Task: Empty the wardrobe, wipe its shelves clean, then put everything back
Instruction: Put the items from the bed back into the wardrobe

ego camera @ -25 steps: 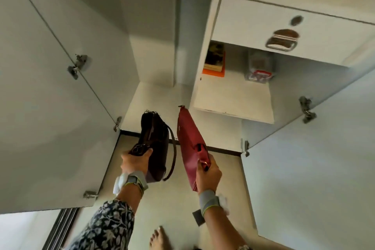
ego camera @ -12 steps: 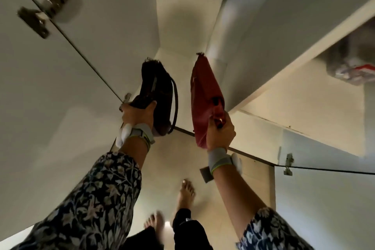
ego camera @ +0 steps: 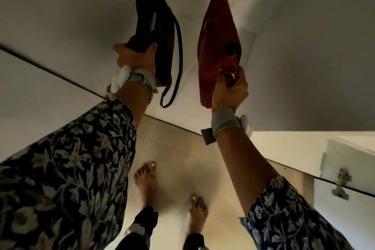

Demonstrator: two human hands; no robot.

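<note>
A home: white wardrobe door (ego camera: 40, 111), tiled floor (ego camera: 178, 164), bare feet (ego camera: 145, 178).

The strapped bag (ego camera: 162, 32) is left of the flat pouch (ego camera: 215, 46), apart.

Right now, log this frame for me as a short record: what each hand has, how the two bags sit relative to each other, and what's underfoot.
left hand: grips the dark brown bag at its near end
right hand: grips the red bag by its metal ring
bags: side by side, apart, both raised into the wardrobe
strap: hangs in a loop from the dark brown bag
contact with shelf: cannot tell
below: bare feet on the floor
</note>
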